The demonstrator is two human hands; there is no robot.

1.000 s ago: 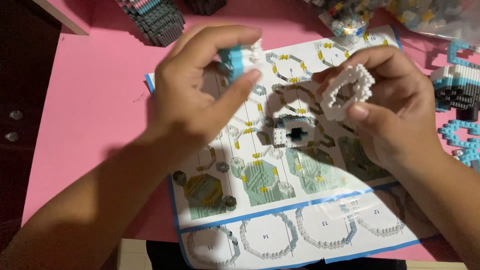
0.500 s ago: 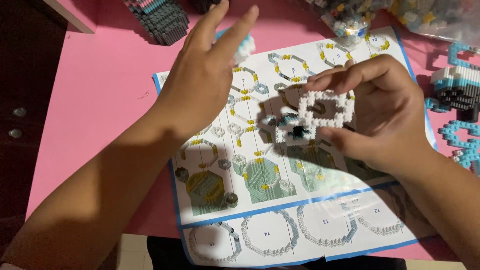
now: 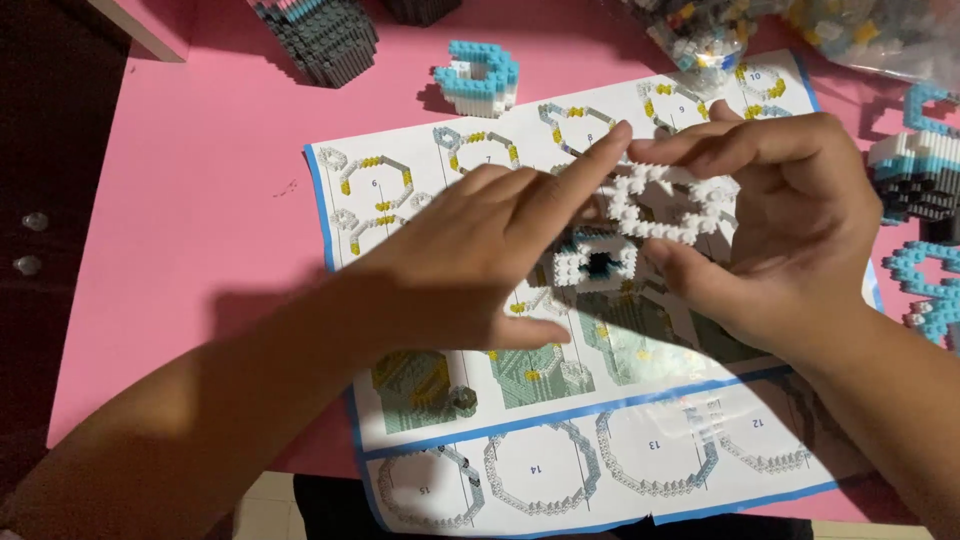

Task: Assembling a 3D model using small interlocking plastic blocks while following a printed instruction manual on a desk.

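Observation:
My right hand [image 3: 800,230] holds a white ring of small bricks [image 3: 668,205] between fingertips and thumb, above the picture instruction sheet [image 3: 560,440]. My left hand [image 3: 470,265] is flat with its fingers spread, and its index fingertip touches the ring's upper left edge. It holds nothing. Just under the ring, a small white block with a teal and black middle [image 3: 596,264] lies on the sheet. A small blue and white brick piece [image 3: 478,78] sits on the pink table [image 3: 200,200] behind the sheet.
A dark striped brick build [image 3: 320,35] stands at the back. Bags of loose bricks [image 3: 860,25] lie at the back right. A black, white and blue build [image 3: 915,170] and a light blue piece [image 3: 930,285] sit at the right. Dark furniture with knobs [image 3: 35,220] borders the table's left edge.
My left hand let go of the blue and white piece, which now lies behind the sheet, and came back down to the ring. My right hand lowered the ring over the small block.

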